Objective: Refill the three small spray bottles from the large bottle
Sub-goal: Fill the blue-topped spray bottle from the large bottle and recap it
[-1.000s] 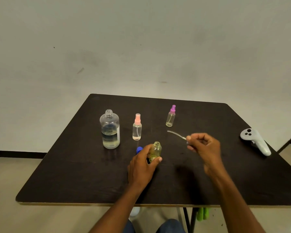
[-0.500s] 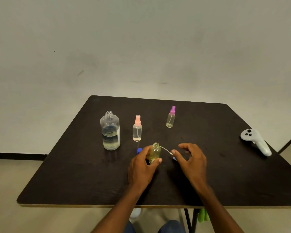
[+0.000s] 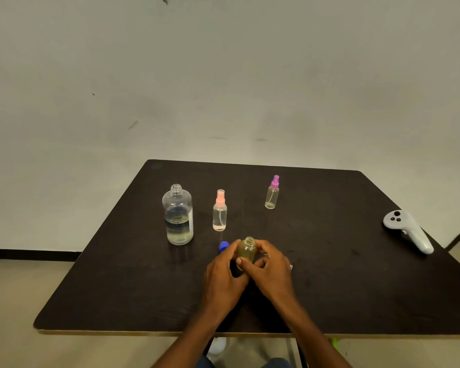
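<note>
Sprayer and dip tube are out of my right hand [image 3: 272, 272]. A second ago I held them up clear of the bottle, and now only a pale sliver [image 3: 291, 267] shows at that hand's outer edge. It may be the sprayer lying on the tabletop [image 3: 356, 288], but I cannot be sure.

Both hands have closed on the small bottle [image 3: 247, 249]. My left hand [image 3: 222, 278] keeps its fingers curled round it from the left, and the right fingers now wrap the other side, thumb across the front. It stands upright near the front middle of the tabletop, neck bare. I judge it ready for filling — the pour comes next.

The large bottle [image 3: 178, 216] stands uncapped behind and to the left, with clear liquid up to about its middle. A blue cap [image 3: 223, 245] peeks out just behind my left fingers. The pink bottle [image 3: 220, 212] and purple bottle [image 3: 272, 193] stand further back with their sprayers on. The purple one looks nearly empty, and I cannot read the pink one's level. The small bottle looks yellowish — how full it is, my fingers hide.
</note>
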